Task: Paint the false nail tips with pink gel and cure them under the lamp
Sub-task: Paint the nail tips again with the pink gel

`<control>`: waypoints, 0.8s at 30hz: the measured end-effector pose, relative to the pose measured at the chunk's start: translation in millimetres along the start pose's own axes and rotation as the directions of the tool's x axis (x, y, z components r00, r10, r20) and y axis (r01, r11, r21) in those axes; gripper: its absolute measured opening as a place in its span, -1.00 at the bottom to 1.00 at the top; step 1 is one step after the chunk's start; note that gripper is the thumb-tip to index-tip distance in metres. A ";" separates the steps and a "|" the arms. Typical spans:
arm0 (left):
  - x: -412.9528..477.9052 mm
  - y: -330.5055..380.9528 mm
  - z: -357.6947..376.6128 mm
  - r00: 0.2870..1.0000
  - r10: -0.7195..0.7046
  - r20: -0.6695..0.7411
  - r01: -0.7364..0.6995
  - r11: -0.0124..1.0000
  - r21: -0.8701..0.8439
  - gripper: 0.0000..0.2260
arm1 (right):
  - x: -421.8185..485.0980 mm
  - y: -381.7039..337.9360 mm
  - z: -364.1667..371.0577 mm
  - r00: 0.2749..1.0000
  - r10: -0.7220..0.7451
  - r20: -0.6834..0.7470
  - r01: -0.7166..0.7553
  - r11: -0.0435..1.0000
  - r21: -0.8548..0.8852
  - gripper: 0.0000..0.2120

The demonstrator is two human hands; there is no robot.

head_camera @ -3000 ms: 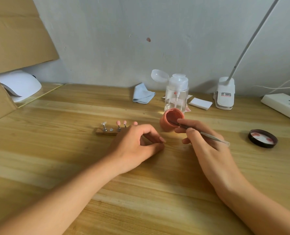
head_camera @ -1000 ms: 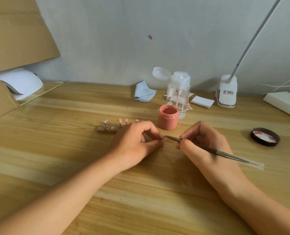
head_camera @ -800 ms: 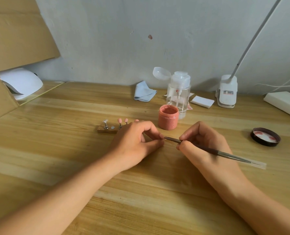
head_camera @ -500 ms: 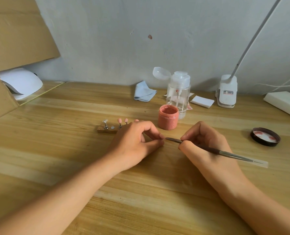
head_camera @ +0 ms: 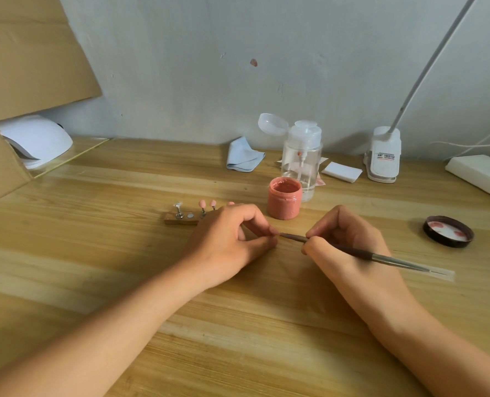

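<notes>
My left hand point(head_camera: 232, 239) rests on the wooden table point(head_camera: 123, 267) with thumb and forefinger pinched together; whatever they hold is hidden behind the fingers. My right hand point(head_camera: 349, 245) grips a thin brush point(head_camera: 361, 253), and the brush tip touches the spot at my left fingertips. An open jar of pink gel point(head_camera: 283, 198) stands just behind the hands. A small wooden stand point(head_camera: 180, 219) left of my left hand carries pink nail tips point(head_camera: 202, 203) on metal pins. The white curing lamp point(head_camera: 34, 138) sits at the far left.
A clear pump bottle point(head_camera: 302, 161) stands behind the jar, with a folded blue cloth point(head_camera: 243, 156) and white pads point(head_camera: 341, 171) beside it. The black jar lid point(head_camera: 448, 231) lies at right. A desk lamp base point(head_camera: 382, 157), power strip point(head_camera: 481, 174) and cardboard point(head_camera: 23, 53) border the table.
My right hand took the brush out of the gel jar and brought its tip to my left fingertips. Over the last second both hands have barely moved.
</notes>
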State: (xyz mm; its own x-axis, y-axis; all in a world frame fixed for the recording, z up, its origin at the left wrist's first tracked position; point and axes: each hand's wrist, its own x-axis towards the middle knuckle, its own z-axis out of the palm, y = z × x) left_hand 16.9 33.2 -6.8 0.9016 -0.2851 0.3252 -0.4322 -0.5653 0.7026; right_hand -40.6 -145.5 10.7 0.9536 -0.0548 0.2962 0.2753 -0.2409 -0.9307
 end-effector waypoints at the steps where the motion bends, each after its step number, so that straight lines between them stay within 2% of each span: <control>1: 0.0 -0.5 0.1 1.000 0.004 -0.002 -0.004 1.000 -0.003 -0.87 | -0.1 -1.0 -0.3 1.000 0.003 -0.008 -0.003 1.000 0.023 -0.90; 6: 0.5 -0.6 0.0 1.000 0.015 -0.022 -0.014 1.000 0.020 -0.84 | 0.7 -2.7 -0.8 0.999 0.010 -0.039 -0.005 0.992 0.125 -0.84; 13: -0.3 0.0 0.1 1.000 0.014 -0.026 -0.013 0.999 0.036 -0.80 | -0.7 -0.8 -1.5 0.998 -0.032 0.049 0.029 0.998 0.055 -0.92; 24: -1.3 0.8 -0.9 1.000 0.005 -0.017 -0.005 0.999 0.039 -0.84 | -1.4 0.8 -3.7 0.999 -0.050 0.016 0.049 0.996 0.080 -0.92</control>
State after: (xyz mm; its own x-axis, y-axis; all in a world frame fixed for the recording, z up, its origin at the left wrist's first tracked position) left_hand 15.4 33.8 -6.1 0.8995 -0.2748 0.3396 -0.4366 -0.5941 0.6756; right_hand -42.1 -149.2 10.3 0.9404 -0.0267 0.3391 0.3304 -0.1651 -0.9293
